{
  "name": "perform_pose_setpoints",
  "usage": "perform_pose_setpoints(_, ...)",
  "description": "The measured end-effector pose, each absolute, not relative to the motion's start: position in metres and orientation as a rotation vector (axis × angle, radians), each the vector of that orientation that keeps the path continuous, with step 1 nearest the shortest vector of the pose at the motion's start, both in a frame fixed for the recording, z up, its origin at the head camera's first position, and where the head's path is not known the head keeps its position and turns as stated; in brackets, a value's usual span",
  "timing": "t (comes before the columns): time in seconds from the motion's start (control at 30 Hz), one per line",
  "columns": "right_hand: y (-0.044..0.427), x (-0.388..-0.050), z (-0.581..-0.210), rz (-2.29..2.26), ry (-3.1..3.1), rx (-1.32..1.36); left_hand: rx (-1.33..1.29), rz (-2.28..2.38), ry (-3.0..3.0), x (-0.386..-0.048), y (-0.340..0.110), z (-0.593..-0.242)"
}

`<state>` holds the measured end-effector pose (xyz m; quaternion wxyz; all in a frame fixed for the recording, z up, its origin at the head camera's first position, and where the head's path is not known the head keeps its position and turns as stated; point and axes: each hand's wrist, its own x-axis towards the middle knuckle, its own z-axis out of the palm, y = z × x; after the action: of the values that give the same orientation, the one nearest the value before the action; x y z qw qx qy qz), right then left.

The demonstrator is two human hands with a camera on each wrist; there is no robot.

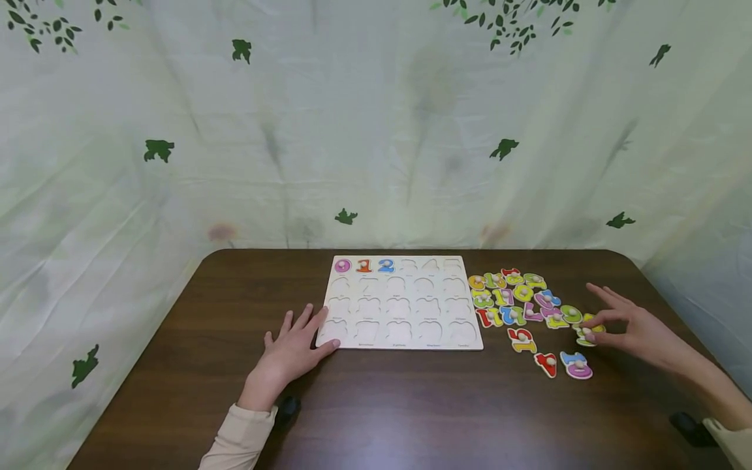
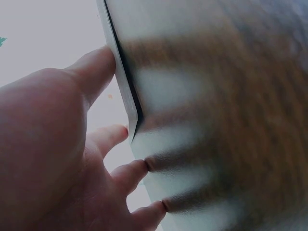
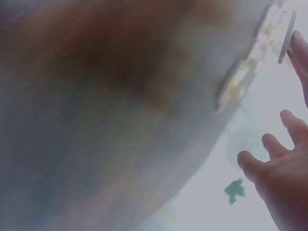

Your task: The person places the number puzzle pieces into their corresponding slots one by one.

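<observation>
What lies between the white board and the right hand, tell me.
The head view shows colorful number pieces lying between the white board and the right hand.

The left hand (image 2: 55, 137) spreads its fingers (image 2: 129, 177), thumb against the thin edge of a board (image 2: 124, 84), one fingertip at its corner, two others touching the brown, shiny surface (image 2: 260, 125), blurred at right.

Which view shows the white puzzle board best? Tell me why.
Head view: nearly the whole face of the white puzzle board shows. The left wrist view shows mainly its edge; the right wrist view, no discernible board.
</observation>
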<state>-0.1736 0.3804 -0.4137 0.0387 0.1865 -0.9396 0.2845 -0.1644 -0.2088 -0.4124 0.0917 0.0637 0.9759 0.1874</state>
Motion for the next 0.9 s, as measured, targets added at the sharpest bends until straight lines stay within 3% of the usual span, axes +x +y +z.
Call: perform_pose_setpoints(0.9, 0.248, -0.235, -0.392, 1.281, -2.748, 0.763, 0.172, 0.573, 2.898, -0.163, -0.208, -0.410)
